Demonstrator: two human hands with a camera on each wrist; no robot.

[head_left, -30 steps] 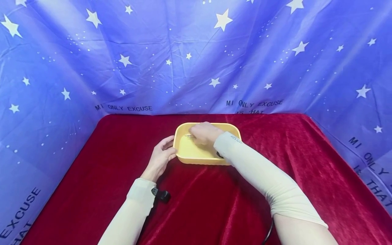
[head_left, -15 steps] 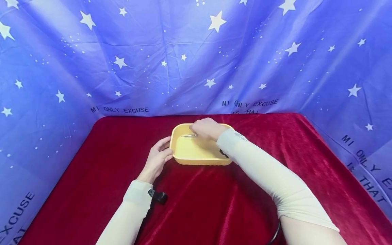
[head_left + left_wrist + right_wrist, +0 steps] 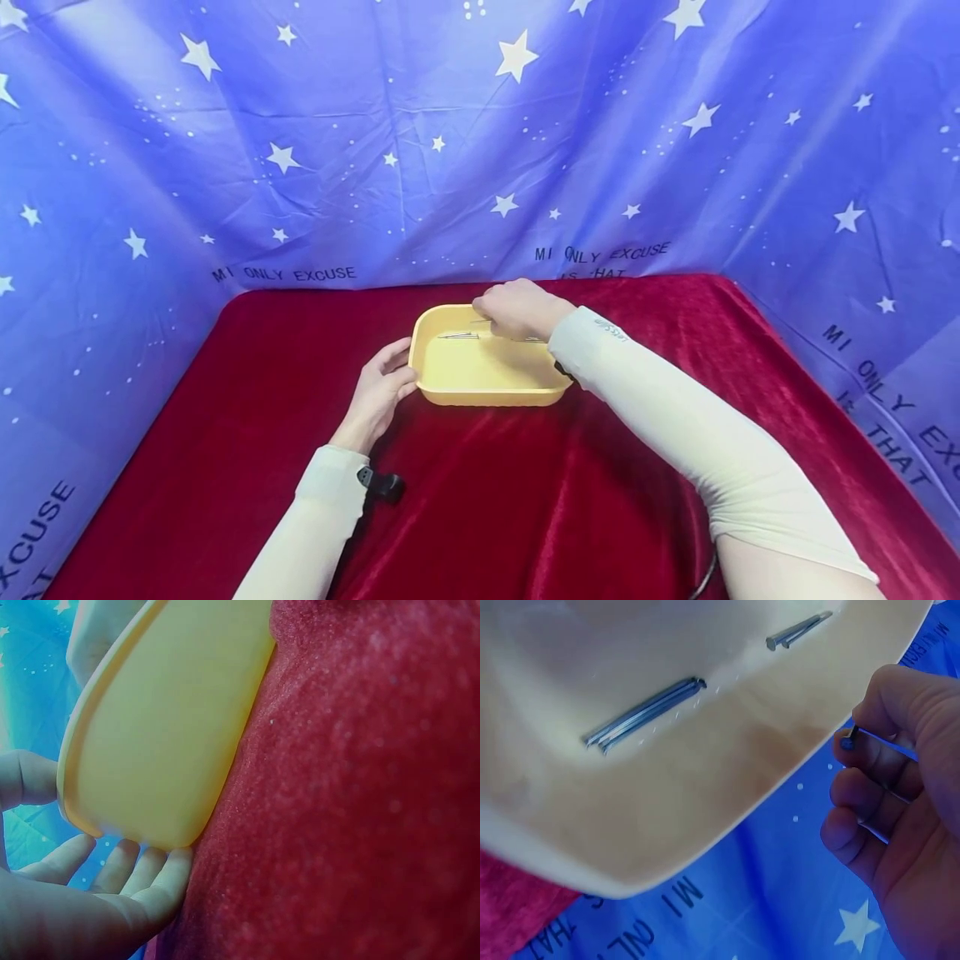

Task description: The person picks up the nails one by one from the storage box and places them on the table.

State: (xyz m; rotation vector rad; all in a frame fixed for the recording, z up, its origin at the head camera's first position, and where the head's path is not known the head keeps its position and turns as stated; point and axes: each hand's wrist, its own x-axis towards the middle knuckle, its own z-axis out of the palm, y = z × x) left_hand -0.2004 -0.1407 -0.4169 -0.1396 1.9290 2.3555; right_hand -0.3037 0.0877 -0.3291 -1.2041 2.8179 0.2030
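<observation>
Nail mostly hidden in right hand

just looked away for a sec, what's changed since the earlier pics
The right hand has moved rightward and toward the far rim of the tray, uncovering more of the nails lying in it. It pinches one nail; whether it took or dropped any meanwhile is hidden. The left hand still touches the tray's left end. The tray seems unmoved on the red cloth; the whole view slid left.
</observation>
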